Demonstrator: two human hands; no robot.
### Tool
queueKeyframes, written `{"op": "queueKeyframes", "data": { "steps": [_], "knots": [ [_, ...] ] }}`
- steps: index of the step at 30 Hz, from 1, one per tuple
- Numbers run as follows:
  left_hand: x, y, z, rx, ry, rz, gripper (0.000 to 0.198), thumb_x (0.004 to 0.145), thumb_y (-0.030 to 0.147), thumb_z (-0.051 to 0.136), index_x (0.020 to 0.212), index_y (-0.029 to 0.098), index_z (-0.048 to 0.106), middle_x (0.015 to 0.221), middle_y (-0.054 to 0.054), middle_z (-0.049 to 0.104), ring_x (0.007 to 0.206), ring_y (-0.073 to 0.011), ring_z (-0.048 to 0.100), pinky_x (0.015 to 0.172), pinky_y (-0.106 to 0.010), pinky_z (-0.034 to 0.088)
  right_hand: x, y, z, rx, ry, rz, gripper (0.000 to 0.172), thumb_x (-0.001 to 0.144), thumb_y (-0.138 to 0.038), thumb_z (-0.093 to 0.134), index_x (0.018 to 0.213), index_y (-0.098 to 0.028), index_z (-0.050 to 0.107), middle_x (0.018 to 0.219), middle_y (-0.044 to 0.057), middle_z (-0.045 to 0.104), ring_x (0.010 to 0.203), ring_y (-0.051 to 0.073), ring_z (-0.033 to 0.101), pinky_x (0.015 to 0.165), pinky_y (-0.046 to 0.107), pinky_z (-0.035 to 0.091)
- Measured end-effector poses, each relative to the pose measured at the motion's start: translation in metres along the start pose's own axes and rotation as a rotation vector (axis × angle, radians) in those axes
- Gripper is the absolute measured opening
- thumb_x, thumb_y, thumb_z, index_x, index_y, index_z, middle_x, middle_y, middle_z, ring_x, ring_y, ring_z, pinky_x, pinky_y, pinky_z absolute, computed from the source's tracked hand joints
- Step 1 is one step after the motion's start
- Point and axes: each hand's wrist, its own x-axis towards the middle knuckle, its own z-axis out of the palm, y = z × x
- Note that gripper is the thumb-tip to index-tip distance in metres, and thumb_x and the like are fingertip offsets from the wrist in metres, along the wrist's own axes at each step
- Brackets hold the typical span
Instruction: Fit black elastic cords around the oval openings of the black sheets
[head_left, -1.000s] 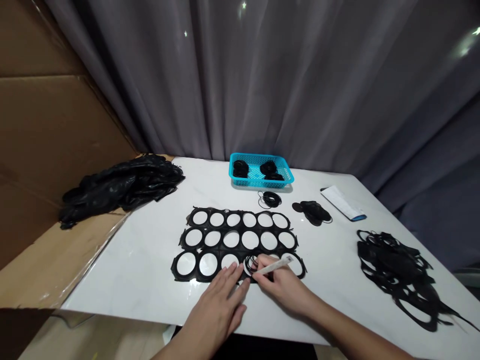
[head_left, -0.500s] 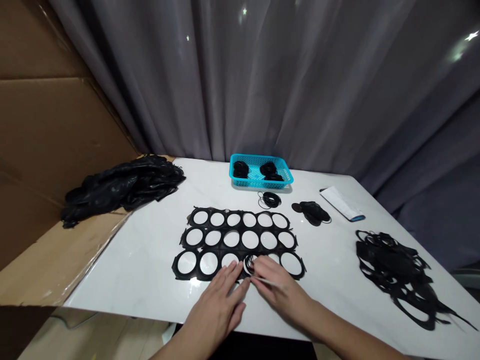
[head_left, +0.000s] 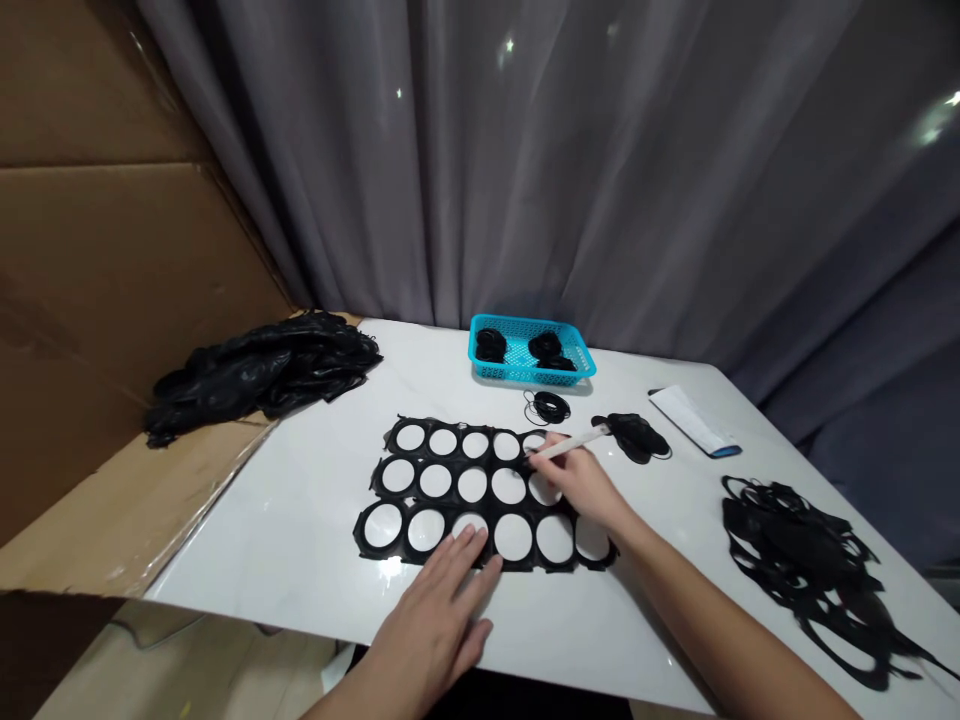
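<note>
A black rubber sheet (head_left: pixel 491 508) with rows of round holes lies flat on the white table. My left hand (head_left: pixel 442 600) rests on its near edge, fingers stretched out and holding nothing. Over the sheet's back right part, my right hand (head_left: pixel 581 480) is closed around a slim white pen-like tool (head_left: pixel 574 443). The tool slants up to the right; its kind is unclear. Something thin and dark shows by the right fingertips, too small to make out. Behind the sheet lies a bundle of thin black rings (head_left: pixel 551 406).
A blue basket (head_left: pixel 532 375) with black ring bundles stands at the back. Black round pieces (head_left: pixel 636 437) and a white folded item (head_left: pixel 694 420) lie to the right, with black scraps (head_left: pixel 795 560) nearer. Black sheeting (head_left: pixel 262 370) lies left by cardboard (head_left: pixel 97 300).
My right hand has moved away from beside my left hand, up and to the right over the back rows, still with the white tool. My left hand stays on the sheet's near edge.
</note>
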Motion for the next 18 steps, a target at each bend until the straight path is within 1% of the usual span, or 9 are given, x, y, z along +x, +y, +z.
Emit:
{"op": "queueKeyframes", "data": {
  "steps": [2, 4, 6, 7, 9, 12, 15, 18],
  "knots": [
    [-0.007, -0.001, 0.0, 0.046, 0.048, -0.046, 0.05, 0.095, 0.018, 0.054, 0.144, 0.015, 0.047, 0.148, -0.015, 0.049, 0.137, -0.0314, 0.048, 0.109, -0.048, 0.047, -0.009, -0.01, 0.023, 0.2, -0.173, 0.05, 0.028, 0.088, -0.044, 0.058, 0.077, -0.023, 0.045, 0.072, -0.002, 0.059, 0.056, 0.014, 0.055, 0.056, 0.027, 0.04],
    [-0.015, -0.002, 0.002, 0.1, 0.09, -0.078, 0.044, 0.096, 0.021, 0.054, 0.139, 0.013, 0.052, 0.14, -0.016, 0.057, 0.13, -0.0323, 0.054, 0.106, -0.048, 0.049, -0.02, -0.018, 0.044, 0.349, -0.294, 0.085, 0.029, 0.088, -0.045, 0.06, 0.08, -0.023, 0.044, 0.081, -0.001, 0.063, 0.057, 0.014, 0.058, 0.057, 0.027, 0.043],
    [-0.021, -0.003, 0.004, 0.147, 0.101, -0.088, 0.041, 0.098, 0.024, 0.054, 0.137, 0.011, 0.054, 0.138, -0.017, 0.059, 0.127, -0.0325, 0.057, 0.105, -0.047, 0.05, -0.031, -0.023, 0.058, 0.428, -0.387, 0.105, 0.027, 0.089, -0.043, 0.059, 0.08, -0.023, 0.044, 0.082, 0.0, 0.063, 0.063, 0.015, 0.059, 0.061, 0.027, 0.044],
    [-0.024, -0.003, 0.004, 0.165, 0.098, -0.086, 0.042, 0.098, 0.025, 0.053, 0.137, 0.011, 0.054, 0.139, -0.017, 0.058, 0.127, -0.0323, 0.056, 0.104, -0.046, 0.051, -0.036, -0.025, 0.062, 0.426, -0.422, 0.094, 0.025, 0.09, -0.04, 0.059, 0.079, -0.022, 0.044, 0.08, -0.001, 0.061, 0.067, 0.015, 0.059, 0.063, 0.027, 0.044],
    [-0.027, -0.003, 0.004, 0.189, 0.086, -0.073, 0.042, 0.099, 0.026, 0.053, 0.138, 0.011, 0.053, 0.141, -0.017, 0.057, 0.129, -0.0317, 0.055, 0.105, -0.045, 0.05, -0.044, -0.027, 0.065, 0.344, -0.453, 0.034, 0.023, 0.091, -0.033, 0.057, 0.076, -0.022, 0.044, 0.077, -0.002, 0.056, 0.071, 0.015, 0.054, 0.067, 0.027, 0.042],
    [-0.028, -0.003, 0.001, 0.207, 0.062, -0.05, 0.042, 0.099, 0.026, 0.053, 0.139, 0.011, 0.053, 0.142, -0.015, 0.057, 0.132, -0.0312, 0.053, 0.106, -0.044, 0.049, -0.053, -0.029, 0.067, 0.169, -0.431, -0.06, 0.02, 0.091, -0.026, 0.055, 0.074, -0.021, 0.045, 0.077, -0.003, 0.052, 0.074, 0.015, 0.048, 0.069, 0.026, 0.039],
    [-0.027, -0.003, -0.001, 0.197, 0.044, -0.046, 0.042, 0.098, 0.024, 0.053, 0.138, 0.012, 0.053, 0.142, -0.014, 0.057, 0.134, -0.0315, 0.052, 0.108, -0.044, 0.048, -0.057, -0.029, 0.069, 0.12, -0.414, -0.1, 0.016, 0.091, -0.023, 0.054, 0.076, -0.021, 0.048, 0.082, -0.002, 0.054, 0.077, 0.015, 0.049, 0.072, 0.027, 0.04],
    [-0.027, -0.004, -0.001, 0.155, 0.053, -0.056, 0.042, 0.098, 0.023, 0.052, 0.139, 0.013, 0.052, 0.141, -0.014, 0.058, 0.134, -0.0314, 0.051, 0.108, -0.044, 0.047, -0.057, -0.03, 0.071, 0.11, -0.416, -0.121, 0.018, 0.091, -0.021, 0.053, 0.074, -0.021, 0.046, 0.084, -0.001, 0.055, 0.08, 0.016, 0.052, 0.074, 0.028, 0.04]
  ]
}}
